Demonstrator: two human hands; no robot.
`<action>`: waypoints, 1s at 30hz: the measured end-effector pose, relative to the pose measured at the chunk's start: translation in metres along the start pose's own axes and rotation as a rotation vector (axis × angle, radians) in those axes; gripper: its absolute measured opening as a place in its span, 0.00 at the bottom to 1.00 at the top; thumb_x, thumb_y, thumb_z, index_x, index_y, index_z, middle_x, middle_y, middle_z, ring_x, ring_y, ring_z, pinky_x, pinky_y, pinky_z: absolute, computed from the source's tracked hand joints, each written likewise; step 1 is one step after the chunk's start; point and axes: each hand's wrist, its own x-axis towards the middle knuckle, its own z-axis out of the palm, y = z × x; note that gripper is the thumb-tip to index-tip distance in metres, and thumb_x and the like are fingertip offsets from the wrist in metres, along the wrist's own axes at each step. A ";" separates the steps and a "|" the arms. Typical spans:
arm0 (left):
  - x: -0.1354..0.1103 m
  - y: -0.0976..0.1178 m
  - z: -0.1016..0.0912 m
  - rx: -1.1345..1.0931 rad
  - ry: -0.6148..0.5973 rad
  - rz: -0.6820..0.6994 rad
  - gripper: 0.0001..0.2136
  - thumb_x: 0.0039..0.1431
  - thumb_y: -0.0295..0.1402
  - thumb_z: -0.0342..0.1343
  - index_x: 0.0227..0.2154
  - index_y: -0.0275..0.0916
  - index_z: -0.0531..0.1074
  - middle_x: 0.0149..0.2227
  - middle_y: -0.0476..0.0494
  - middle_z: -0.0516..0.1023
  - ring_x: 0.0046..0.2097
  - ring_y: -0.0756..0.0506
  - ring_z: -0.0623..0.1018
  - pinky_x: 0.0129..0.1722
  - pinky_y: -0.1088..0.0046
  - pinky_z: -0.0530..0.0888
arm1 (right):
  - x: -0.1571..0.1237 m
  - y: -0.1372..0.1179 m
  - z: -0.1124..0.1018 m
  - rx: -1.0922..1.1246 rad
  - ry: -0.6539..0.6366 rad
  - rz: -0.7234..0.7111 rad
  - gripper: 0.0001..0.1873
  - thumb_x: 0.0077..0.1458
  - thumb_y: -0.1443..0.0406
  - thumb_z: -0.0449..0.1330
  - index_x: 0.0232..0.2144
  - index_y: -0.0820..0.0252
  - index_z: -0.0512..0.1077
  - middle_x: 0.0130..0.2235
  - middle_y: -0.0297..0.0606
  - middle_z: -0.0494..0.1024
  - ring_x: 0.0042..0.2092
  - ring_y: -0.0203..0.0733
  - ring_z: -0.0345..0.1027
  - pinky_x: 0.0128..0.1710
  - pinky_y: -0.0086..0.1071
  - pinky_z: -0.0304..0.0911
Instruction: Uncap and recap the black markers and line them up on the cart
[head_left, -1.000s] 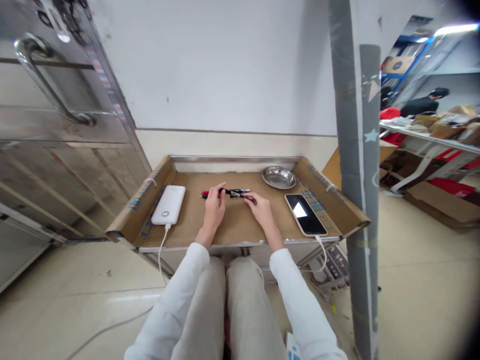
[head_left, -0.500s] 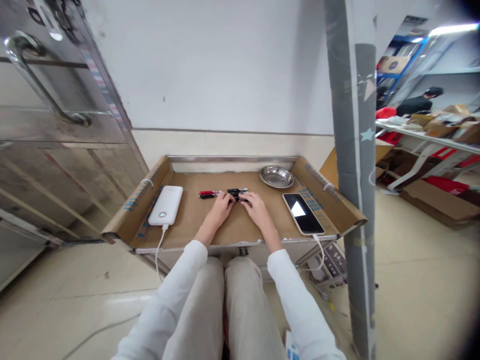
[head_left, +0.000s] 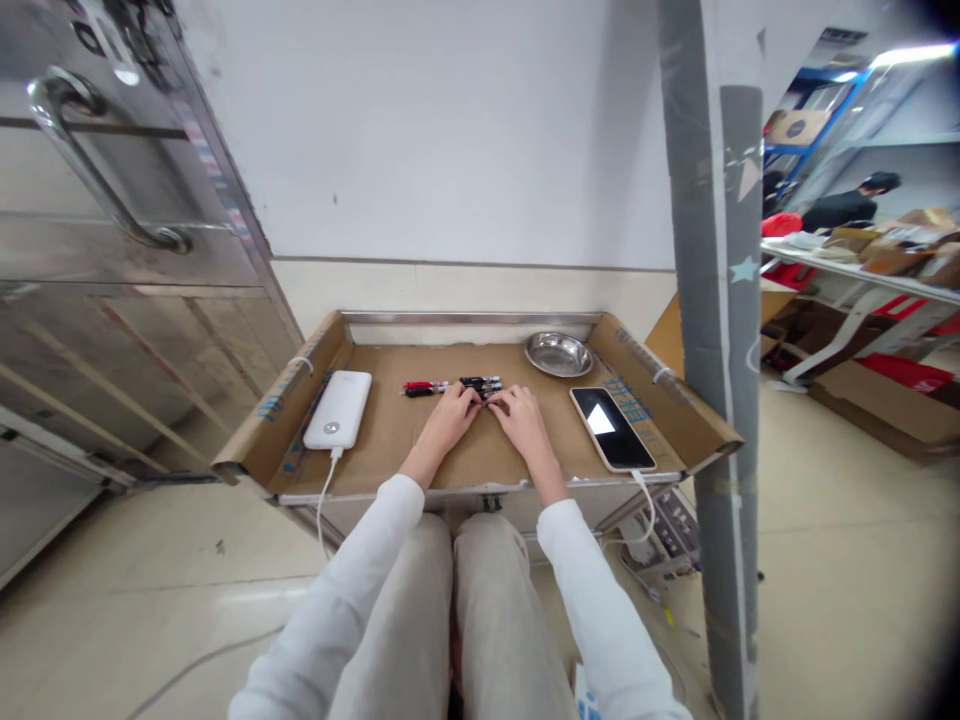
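On the cardboard-lined table, a red pen and a black pen lie side by side, left of my hands. More black pens rest just beyond my fingertips. My left hand has its fingers bent and brought together at the near edge of those black pens. Facing it, my right hand is pinched, its fingertips almost meeting the left ones. Whatever sits between the fingertips is too small and covered to make out.
A white power bank with a cable lies on the left. At right are a round steel dish and a phone on a cable. Raised cardboard sides flank the table; a wrapped pillar stands beyond. A person sits far right.
The dark pen that lay across between my hands now appears beside the other black pens, just beyond my fingers. My fingertips have drawn closer together. The view has shifted slightly.
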 end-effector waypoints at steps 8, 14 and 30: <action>0.002 -0.002 0.002 0.154 0.058 -0.089 0.02 0.59 0.27 0.48 0.32 0.38 0.65 0.35 0.43 0.67 0.41 0.44 0.70 0.46 0.64 0.68 | 0.001 -0.010 -0.007 -0.060 0.005 0.071 0.09 0.56 0.69 0.51 0.34 0.58 0.71 0.35 0.38 0.73 0.39 0.43 0.62 0.42 0.34 0.54; 0.000 0.010 -0.010 0.358 0.083 -0.183 0.06 0.62 0.29 0.43 0.35 0.35 0.65 0.37 0.38 0.69 0.42 0.42 0.70 0.45 0.64 0.68 | -0.002 -0.012 -0.008 -0.098 -0.047 0.091 0.13 0.52 0.73 0.50 0.34 0.59 0.72 0.37 0.41 0.72 0.42 0.44 0.61 0.42 0.34 0.53; -0.019 0.007 -0.011 0.273 0.429 -0.499 0.06 0.61 0.31 0.46 0.34 0.35 0.65 0.41 0.31 0.69 0.48 0.34 0.68 0.46 0.52 0.65 | -0.003 -0.012 -0.008 0.068 0.055 0.032 0.17 0.54 0.71 0.48 0.45 0.60 0.69 0.42 0.43 0.70 0.45 0.44 0.65 0.49 0.38 0.59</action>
